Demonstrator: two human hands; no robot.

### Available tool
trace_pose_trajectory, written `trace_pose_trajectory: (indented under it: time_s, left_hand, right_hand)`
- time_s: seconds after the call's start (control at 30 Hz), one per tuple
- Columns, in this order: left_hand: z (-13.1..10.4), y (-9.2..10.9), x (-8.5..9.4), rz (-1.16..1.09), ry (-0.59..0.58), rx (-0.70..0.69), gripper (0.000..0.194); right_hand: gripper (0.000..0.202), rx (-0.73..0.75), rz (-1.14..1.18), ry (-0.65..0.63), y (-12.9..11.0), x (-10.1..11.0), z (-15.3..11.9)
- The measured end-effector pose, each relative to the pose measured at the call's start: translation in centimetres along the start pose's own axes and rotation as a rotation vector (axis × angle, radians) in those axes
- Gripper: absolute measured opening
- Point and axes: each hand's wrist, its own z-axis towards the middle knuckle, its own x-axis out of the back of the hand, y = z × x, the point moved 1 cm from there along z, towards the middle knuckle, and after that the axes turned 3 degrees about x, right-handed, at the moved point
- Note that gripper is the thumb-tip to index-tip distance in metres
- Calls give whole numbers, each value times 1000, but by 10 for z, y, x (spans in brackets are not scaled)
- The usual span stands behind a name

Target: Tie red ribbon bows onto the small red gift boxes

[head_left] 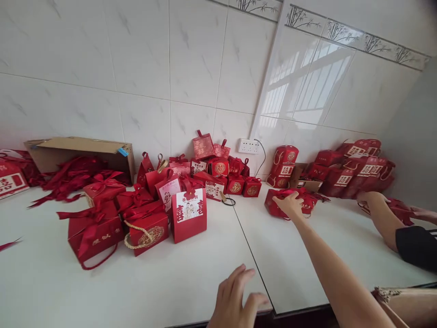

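My left hand (235, 298) hovers over the table's front edge, fingers spread and slightly bent, with nothing in it. Reaching far across to the right, my right hand (290, 204) has its fingers curled over a red gift box (271, 206) lying on the table. Part of that box is hidden under the hand. Left of centre stand several red candy boxes, among them an upright one with a white printed label (190, 228), one with a gold rope handle (150, 237) and one tied with a red ribbon bow (99, 237).
A cardboard box (82, 143) with a heap of red ribbons (77, 175) sits against the tiled wall. Tall red boxes (362, 164) are stacked at the back right. On the right, a co-worker's arm (385, 223) reaches over red items. A socket strip (248, 146) has a cable.
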Motion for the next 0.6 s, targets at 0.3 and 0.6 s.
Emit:
trace_pose_trajectory:
  time_s: [0.3,0.6]
  left_hand:
    - [4,-30,39,-326,54,352,50]
    - [-5,-91,119,-448,86,622,42]
  right_hand:
    - [96,395,423,-12,-14,-6,-234]
    - [28,719,1007,-619,-21,18,-308]
